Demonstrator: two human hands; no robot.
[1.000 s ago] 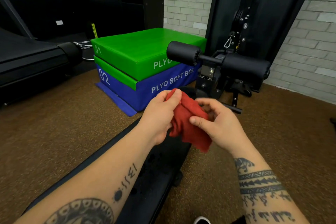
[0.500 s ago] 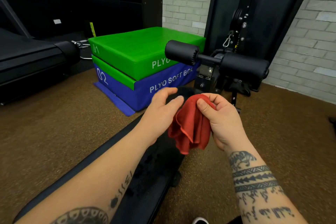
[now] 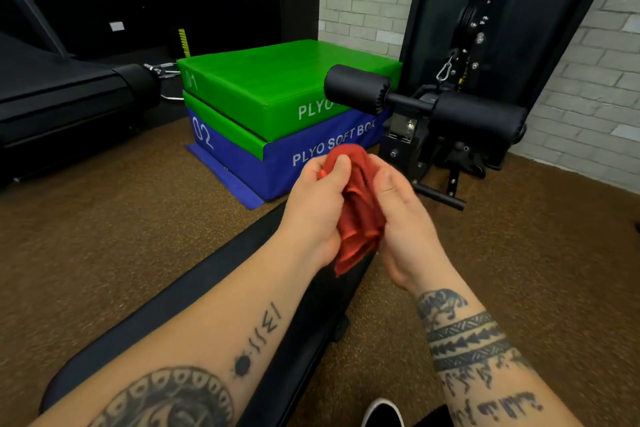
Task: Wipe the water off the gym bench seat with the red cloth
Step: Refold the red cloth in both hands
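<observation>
As is shown in the head view: the red cloth point(image 3: 360, 211) is held in the air between both hands, above the far end of the bench seat point(image 3: 194, 298).
Red cloth: it is bunched into vertical folds. Its top is seen above the fingertips and its lower corner hangs down over the right edge of the bench, clear of the padding.
Left hand point(image 3: 318, 204): it is closed on the left side of the cloth, with the thumb pressed onto the upper folds and the fingers curled behind.
Right hand point(image 3: 405, 218): it is closed on the right side of the cloth, with the thumb laid against the fabric. The fingers are hidden behind it.
Hands together: they are brought close, and only the cloth is seen between them.
Bench seat: the black padding runs from the lower left corner toward the hands. Much of it is covered by the left forearm, and water cannot be made out on it.
Beyond the far end of the bench: two black roller pads point(image 3: 356, 88) are mounted on a crossbar.
Left of the pads: a green plyo box point(image 3: 277, 80) is stacked on a blue plyo box point(image 3: 277, 163).
Floor point(image 3: 104, 218): brown speckled matting is laid on both sides of the bench.
Right of the near end of the bench: the toe of a shoe point(image 3: 382, 412) is seen at the frame's bottom.
</observation>
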